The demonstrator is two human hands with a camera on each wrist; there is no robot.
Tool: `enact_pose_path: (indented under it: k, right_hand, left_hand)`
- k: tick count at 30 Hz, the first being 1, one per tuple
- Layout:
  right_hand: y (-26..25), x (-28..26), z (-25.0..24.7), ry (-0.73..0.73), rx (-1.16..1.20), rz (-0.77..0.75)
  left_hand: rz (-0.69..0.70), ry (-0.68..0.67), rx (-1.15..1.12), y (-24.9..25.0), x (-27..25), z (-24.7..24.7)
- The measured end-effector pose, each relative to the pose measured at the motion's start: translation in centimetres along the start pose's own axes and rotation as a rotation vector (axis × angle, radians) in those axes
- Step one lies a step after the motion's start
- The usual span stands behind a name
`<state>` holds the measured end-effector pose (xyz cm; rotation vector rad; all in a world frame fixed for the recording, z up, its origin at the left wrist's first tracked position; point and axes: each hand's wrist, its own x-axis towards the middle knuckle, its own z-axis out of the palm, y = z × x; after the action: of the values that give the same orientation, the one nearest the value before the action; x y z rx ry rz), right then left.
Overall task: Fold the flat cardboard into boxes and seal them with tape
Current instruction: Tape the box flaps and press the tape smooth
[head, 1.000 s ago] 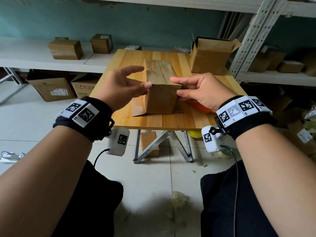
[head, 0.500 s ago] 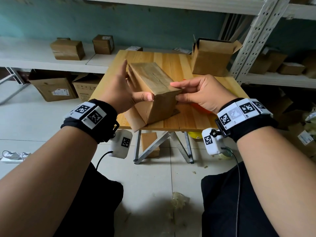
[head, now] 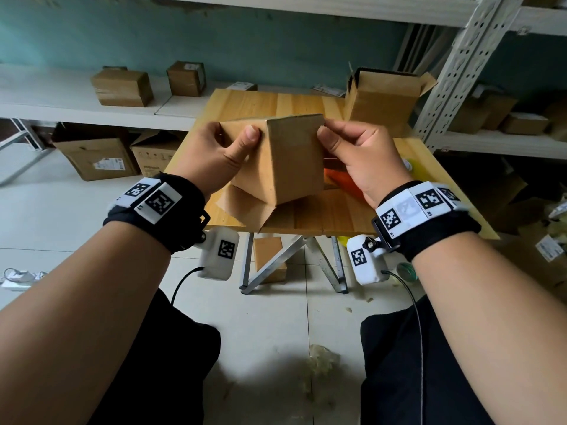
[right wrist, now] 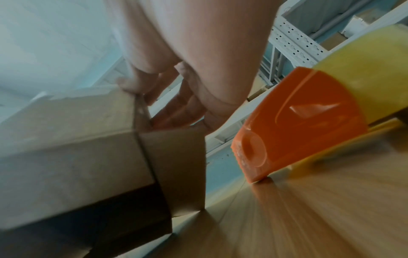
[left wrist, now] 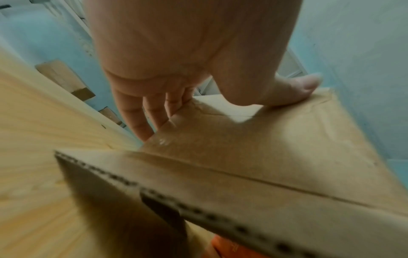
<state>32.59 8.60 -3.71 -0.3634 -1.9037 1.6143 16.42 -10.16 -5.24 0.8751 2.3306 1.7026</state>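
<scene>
A small brown cardboard box [head: 288,161] is held tilted above the wooden table [head: 306,216], one corner edge turned toward me and its lower flaps hanging open. My left hand [head: 221,151] grips its upper left side, thumb on the near face and fingers behind. My right hand [head: 352,151] pinches its upper right corner. In the left wrist view the thumb [left wrist: 293,94] presses on the box [left wrist: 264,148]. In the right wrist view the fingers [right wrist: 176,108] curl behind the box [right wrist: 77,148]. An orange tape dispenser [right wrist: 298,125] with a yellowish tape roll [right wrist: 364,69] lies on the table under my right hand.
An open cardboard box [head: 383,99] stands at the table's far right corner. Closed boxes [head: 122,87] sit on the white shelf behind, with bigger cartons [head: 95,154] on the floor below it. A metal rack upright [head: 460,65] rises at the right. Another box [head: 270,259] lies under the table.
The box has come up off the table and turned so a corner edge faces me. Both hands went from touching its sides to gripping its top corners.
</scene>
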Motion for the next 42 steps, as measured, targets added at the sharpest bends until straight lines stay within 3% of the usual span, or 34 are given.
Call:
enact_pose_path:
  k: [7,13,17,22,25,34,42]
  right_hand:
    - [1.0,1.0,1.3,0.202,-0.287,-0.067]
    - [1.2,1.3,1.7,0.422,-0.345,-0.132]
    - [0.2,0.7,2.6,0.325,-0.378,-0.088]
    - [-1.8,-1.5,4.5,0.130,-0.360,0.208]
    - [-2.2,-1.8,4.9,0.095,-0.336,0.316]
    - [0.3,-0.2,5.2,0.117,-0.173,0.337]
    - [-0.1,-0.1,4.8,0.215,-0.123,0.242]
  left_hand:
    - [-0.073,0.123,-0.003,0.9,-0.6,1.4]
    - [-0.082,0.175,-0.045,1.1,-0.5,2.1]
    - [-0.096,0.214,-0.108,1.5,-0.9,2.5]
    - [-0.136,0.249,-0.160,1.7,-0.8,2.4]
    - [-0.137,0.198,-0.153,2.4,-1.0,2.3]
    - [-0.417,0.092,-0.450,2.4,-0.8,3.6]
    - [-0.441,0.066,-0.560,2.3,-0.2,2.5]
